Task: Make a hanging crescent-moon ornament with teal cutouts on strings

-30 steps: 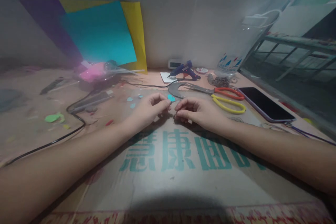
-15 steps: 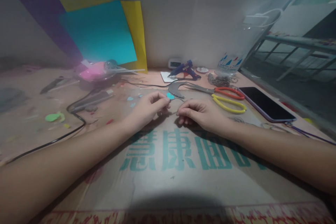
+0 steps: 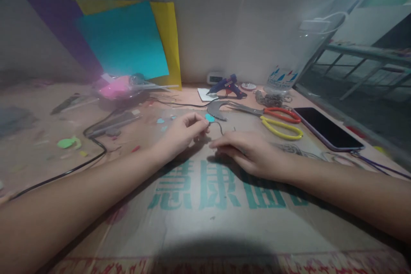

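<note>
Across the cluttered bench [image 3: 188, 94], pinches a blue cutout [image 3: 209, 118] in the left hand [image 3: 189, 130], with dark cord [image 3: 221, 128] curving toward the right hand [image 3: 248, 152]; cannot tell its grip.

We record: dim, hazy light; rounded shadow [image 3: 215, 257] on the printed sheet [image 3: 180, 227]; left tabletop [image 3: 35, 154] blurred; side edges stretched.

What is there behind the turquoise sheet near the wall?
Behind it, parts of a purple sheet and a yellow sheet are visible. What the turquoise sheet fully covers cannot be seen.
</note>
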Available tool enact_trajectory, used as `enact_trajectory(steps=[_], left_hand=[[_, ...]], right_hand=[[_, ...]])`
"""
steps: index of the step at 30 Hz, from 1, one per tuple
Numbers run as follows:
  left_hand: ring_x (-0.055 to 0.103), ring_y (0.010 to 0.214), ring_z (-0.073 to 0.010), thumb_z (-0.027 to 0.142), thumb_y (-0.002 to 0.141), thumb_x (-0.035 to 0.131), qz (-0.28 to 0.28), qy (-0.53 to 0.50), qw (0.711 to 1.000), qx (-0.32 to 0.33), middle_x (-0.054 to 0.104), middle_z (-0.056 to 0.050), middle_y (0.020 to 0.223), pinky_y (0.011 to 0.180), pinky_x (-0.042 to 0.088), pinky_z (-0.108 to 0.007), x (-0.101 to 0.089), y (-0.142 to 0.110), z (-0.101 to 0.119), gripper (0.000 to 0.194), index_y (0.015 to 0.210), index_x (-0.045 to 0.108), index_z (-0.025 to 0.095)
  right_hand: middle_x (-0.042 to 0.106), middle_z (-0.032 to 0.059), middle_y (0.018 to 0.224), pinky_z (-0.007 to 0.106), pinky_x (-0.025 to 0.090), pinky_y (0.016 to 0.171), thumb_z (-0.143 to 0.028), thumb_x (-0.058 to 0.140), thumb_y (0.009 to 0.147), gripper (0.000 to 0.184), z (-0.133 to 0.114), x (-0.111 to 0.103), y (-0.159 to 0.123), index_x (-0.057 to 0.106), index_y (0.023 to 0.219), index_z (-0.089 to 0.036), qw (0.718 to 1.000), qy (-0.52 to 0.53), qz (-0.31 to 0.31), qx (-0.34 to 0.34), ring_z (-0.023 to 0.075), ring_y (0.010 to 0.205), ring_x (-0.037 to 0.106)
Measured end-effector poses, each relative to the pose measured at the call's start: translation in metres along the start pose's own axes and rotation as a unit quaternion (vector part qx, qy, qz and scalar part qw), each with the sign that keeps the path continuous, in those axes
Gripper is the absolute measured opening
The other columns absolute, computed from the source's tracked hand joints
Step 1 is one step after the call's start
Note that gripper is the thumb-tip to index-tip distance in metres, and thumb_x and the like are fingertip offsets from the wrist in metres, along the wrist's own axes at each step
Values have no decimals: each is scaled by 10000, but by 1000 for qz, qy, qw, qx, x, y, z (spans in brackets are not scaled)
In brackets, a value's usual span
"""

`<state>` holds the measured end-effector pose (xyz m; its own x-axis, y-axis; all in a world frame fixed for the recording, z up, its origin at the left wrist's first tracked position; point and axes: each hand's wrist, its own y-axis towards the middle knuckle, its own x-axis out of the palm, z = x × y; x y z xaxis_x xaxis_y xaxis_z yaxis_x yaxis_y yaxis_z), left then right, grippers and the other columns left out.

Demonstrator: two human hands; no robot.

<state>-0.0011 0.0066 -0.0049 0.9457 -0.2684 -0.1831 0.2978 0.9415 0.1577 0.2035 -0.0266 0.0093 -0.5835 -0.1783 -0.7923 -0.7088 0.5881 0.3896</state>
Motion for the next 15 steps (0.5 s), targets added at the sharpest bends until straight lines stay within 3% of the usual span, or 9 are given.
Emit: enact_trajectory(steps=[2, 4, 7, 11, 15], left_hand=[[513, 582, -101, 317, 805, 589, 0, 1, 1000, -8, 555, 22, 638, 569, 414, -214, 0, -1, 1, 190, 698, 544, 168], [503, 557, -97, 338, 810, 593, -3, 4, 1000, -15, 550, 27, 630, 542, 407, -209, 1, -3, 2, 198, 714, 540, 174], [475, 513, -87, 364, 814, 601, -8, 29, 999, -15, 568, 29, 641, 494, 377, -203, 2, -5, 4, 210, 730, 533, 183], [476, 513, -93, 375, 832, 586, -19, 66, 998, -3, 578, 25, 645, 485, 363, -206, 3, -7, 5, 222, 730, 543, 183], [505, 583, -102, 349, 845, 578, -36, 96, 994, 23, 584, 15, 675, 540, 385, -211, 3, -7, 7, 220, 719, 554, 171]], right_hand=[[715, 67, 985, 284, 487, 779, -229, 516, 922, 215, 4, 2, 4, 681, 1054, -186, 995, 29, 22, 89, 167, 868, 644], [707, 56, 921, 284, 495, 733, -315, 492, 940, 246, 7, 3, 8, 698, 947, -181, 981, 99, 21, 167, 157, 800, 634], [677, 41, 829, 260, 487, 620, -422, 459, 948, 341, 8, 2, 11, 683, 896, -171, 937, 240, 52, 247, 127, 677, 595], [674, 24, 863, 254, 495, 658, -380, 634, 857, 275, 10, 3, 12, 647, 1062, -198, 879, 364, 160, 264, 116, 706, 594], [669, 11, 853, 251, 485, 653, -353, 704, 799, 202, 16, 5, 10, 634, 893, -188, 875, 370, 187, 248, 104, 676, 581]])
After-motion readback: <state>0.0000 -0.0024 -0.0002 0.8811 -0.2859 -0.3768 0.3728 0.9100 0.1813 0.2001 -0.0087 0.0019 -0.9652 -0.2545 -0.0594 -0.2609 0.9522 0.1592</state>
